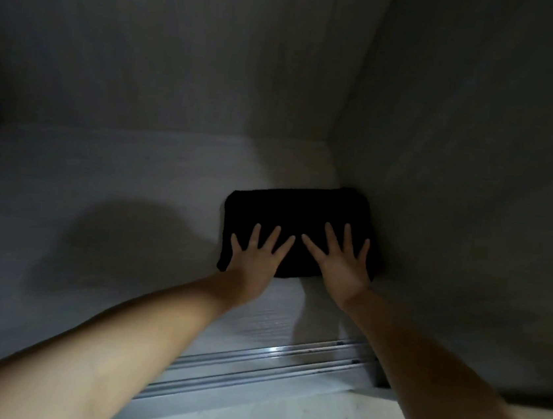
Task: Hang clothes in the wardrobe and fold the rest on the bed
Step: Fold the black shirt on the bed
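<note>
Both hands flat, fingers spread: left hand, right hand press folded black cloth in wardrobe floor far right corner.

I am looking into a wardrobe in a home, most likely a bedroom: pale wood-grain panels form a back wall and a right side wall that meet in a corner above a flat shelf. A folded black garment lies in that far right corner. A metal sliding-door track runs along the near edge.
</note>
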`<action>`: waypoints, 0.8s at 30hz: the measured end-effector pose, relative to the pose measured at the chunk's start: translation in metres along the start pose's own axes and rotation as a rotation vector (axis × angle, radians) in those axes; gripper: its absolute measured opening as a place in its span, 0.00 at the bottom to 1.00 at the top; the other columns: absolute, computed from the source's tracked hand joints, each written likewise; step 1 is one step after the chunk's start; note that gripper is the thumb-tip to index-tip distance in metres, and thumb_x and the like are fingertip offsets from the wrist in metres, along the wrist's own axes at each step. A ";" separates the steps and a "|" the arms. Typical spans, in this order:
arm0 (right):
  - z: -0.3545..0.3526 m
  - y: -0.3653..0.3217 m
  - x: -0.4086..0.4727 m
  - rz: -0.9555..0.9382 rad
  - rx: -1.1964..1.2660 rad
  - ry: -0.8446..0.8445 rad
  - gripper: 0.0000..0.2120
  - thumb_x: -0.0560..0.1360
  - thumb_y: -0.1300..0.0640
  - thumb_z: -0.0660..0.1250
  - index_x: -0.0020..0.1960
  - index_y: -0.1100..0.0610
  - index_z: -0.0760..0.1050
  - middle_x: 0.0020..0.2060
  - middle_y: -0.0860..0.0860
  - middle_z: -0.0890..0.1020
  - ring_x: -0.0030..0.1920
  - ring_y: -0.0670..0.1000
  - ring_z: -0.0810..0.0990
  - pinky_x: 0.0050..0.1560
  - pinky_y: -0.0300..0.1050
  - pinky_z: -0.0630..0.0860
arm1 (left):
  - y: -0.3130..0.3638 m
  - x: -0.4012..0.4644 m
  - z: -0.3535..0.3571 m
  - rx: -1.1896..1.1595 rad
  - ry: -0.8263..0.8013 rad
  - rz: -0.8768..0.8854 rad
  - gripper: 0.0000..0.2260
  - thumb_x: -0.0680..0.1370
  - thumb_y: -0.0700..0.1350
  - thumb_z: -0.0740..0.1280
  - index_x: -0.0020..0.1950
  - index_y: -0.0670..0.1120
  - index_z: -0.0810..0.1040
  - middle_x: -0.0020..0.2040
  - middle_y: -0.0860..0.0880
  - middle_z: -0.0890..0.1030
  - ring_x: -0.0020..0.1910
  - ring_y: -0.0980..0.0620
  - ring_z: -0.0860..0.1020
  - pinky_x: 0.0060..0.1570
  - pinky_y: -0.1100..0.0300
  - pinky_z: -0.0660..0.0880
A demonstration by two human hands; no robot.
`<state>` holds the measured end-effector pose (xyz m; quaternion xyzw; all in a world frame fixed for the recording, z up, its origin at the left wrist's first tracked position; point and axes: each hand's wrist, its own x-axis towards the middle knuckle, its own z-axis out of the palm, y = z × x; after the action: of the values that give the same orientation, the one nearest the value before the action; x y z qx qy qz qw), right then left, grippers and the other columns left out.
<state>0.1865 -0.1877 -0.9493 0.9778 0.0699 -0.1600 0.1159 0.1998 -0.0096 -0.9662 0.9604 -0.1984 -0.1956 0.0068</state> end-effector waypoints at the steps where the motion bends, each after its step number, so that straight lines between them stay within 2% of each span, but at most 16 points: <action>1: 0.011 -0.002 -0.007 0.012 0.024 -0.024 0.36 0.80 0.60 0.54 0.76 0.39 0.35 0.77 0.57 0.39 0.74 0.69 0.36 0.67 0.76 0.43 | 0.003 -0.002 0.010 -0.021 -0.025 0.015 0.41 0.77 0.34 0.58 0.76 0.58 0.34 0.78 0.50 0.35 0.76 0.38 0.37 0.68 0.29 0.48; 4: 0.032 -0.005 -0.023 0.022 0.059 -0.077 0.38 0.80 0.60 0.55 0.74 0.38 0.31 0.76 0.56 0.34 0.73 0.69 0.33 0.66 0.76 0.44 | 0.005 -0.011 0.029 -0.068 -0.111 0.063 0.46 0.74 0.35 0.61 0.74 0.61 0.31 0.75 0.51 0.27 0.73 0.40 0.29 0.67 0.29 0.45; 6: 0.034 0.002 -0.024 0.010 0.075 -0.147 0.43 0.79 0.61 0.58 0.73 0.36 0.29 0.74 0.53 0.29 0.73 0.65 0.30 0.67 0.76 0.41 | 0.008 -0.010 0.036 -0.113 -0.164 0.073 0.47 0.73 0.40 0.64 0.73 0.62 0.30 0.73 0.53 0.24 0.71 0.42 0.25 0.66 0.30 0.42; 8: 0.030 0.011 -0.019 0.000 0.074 -0.220 0.45 0.78 0.61 0.60 0.72 0.35 0.28 0.73 0.50 0.27 0.73 0.63 0.28 0.68 0.74 0.40 | 0.011 -0.007 0.038 -0.150 -0.196 0.061 0.44 0.75 0.45 0.64 0.73 0.63 0.31 0.72 0.54 0.23 0.71 0.43 0.24 0.67 0.30 0.41; 13: 0.007 0.011 -0.010 0.027 0.038 -0.398 0.46 0.76 0.63 0.61 0.73 0.36 0.30 0.73 0.50 0.27 0.74 0.63 0.31 0.69 0.72 0.45 | 0.015 0.001 0.024 -0.122 -0.259 0.044 0.39 0.79 0.49 0.61 0.75 0.62 0.33 0.74 0.53 0.26 0.72 0.42 0.27 0.68 0.31 0.43; 16: -0.031 0.018 -0.010 -0.011 0.118 -0.541 0.39 0.78 0.59 0.60 0.77 0.41 0.37 0.77 0.52 0.37 0.77 0.62 0.40 0.73 0.67 0.50 | 0.006 -0.004 -0.018 -0.200 -0.372 0.059 0.38 0.77 0.58 0.63 0.77 0.59 0.39 0.77 0.50 0.33 0.76 0.43 0.34 0.70 0.33 0.48; 18: -0.076 0.026 -0.018 -0.039 0.200 -0.504 0.33 0.79 0.57 0.58 0.79 0.48 0.46 0.77 0.57 0.52 0.76 0.61 0.55 0.73 0.56 0.60 | 0.004 -0.018 -0.062 -0.277 -0.320 0.044 0.35 0.79 0.57 0.61 0.79 0.54 0.44 0.79 0.45 0.47 0.77 0.42 0.49 0.71 0.38 0.57; 20: -0.131 0.032 -0.031 -0.054 0.270 -0.398 0.24 0.81 0.59 0.56 0.76 0.57 0.58 0.70 0.59 0.68 0.68 0.60 0.69 0.64 0.49 0.70 | 0.004 -0.038 -0.116 -0.316 -0.206 0.050 0.29 0.81 0.53 0.59 0.78 0.47 0.53 0.74 0.40 0.63 0.70 0.40 0.65 0.66 0.47 0.67; 21: -0.160 0.034 -0.040 -0.058 0.288 -0.349 0.20 0.81 0.59 0.55 0.73 0.58 0.64 0.66 0.59 0.73 0.63 0.59 0.73 0.59 0.48 0.73 | 0.004 -0.049 -0.145 -0.328 -0.153 0.051 0.25 0.81 0.50 0.58 0.76 0.44 0.59 0.70 0.39 0.68 0.66 0.40 0.70 0.62 0.51 0.70; 24: -0.246 0.039 -0.070 -0.067 0.293 -0.202 0.15 0.81 0.56 0.56 0.64 0.60 0.72 0.54 0.58 0.79 0.53 0.57 0.78 0.45 0.44 0.71 | 0.005 -0.089 -0.236 -0.327 -0.046 0.021 0.15 0.82 0.47 0.56 0.62 0.39 0.74 0.59 0.39 0.78 0.57 0.41 0.76 0.52 0.55 0.72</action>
<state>0.2009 -0.1706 -0.6918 0.9603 0.0662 -0.2697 -0.0269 0.2124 0.0050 -0.7150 0.9396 -0.1741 -0.2473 0.1604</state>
